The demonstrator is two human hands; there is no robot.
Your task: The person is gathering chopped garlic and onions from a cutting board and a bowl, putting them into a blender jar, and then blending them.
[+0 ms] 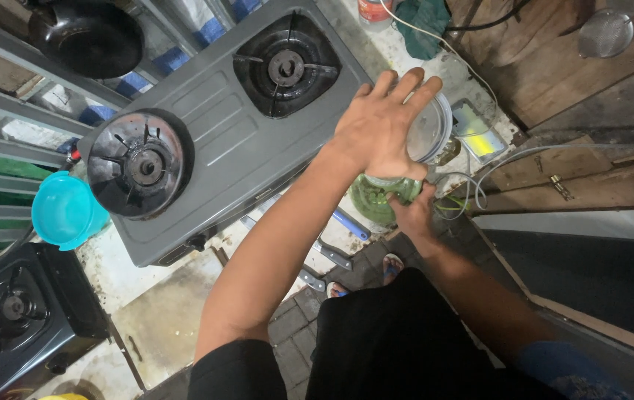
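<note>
Right of centre in the frame, the left hand (382, 130) is lying spread flat, fingers together and stretched, across the clear round lid (429, 132) of a blender jar (377, 194). The palm is pressing on the lid's near side, while the far rim of the lid is showing past the fingertips. Just below it, the right hand (413, 215) is closing around the lower part of the jar, which is looking green through its clear wall; the thumb and fingers are wrapping it, so this hand is gripping the jar. The jar is sitting at the right end of the desk (161, 311), beside the grey two-burner stove (217, 126) that is filling the upper middle of the frame.

A turquoise plastic bowl (65, 211) is resting at the left edge, touching the stove's left corner. A second, darker stove (17, 311) is showing in the lower left corner. A black pan (87, 33) is lying in the upper left. White and grey cords (472, 181) are looping to the right of the jar, near a wooden wall (591, 81) in the upper right.
</note>
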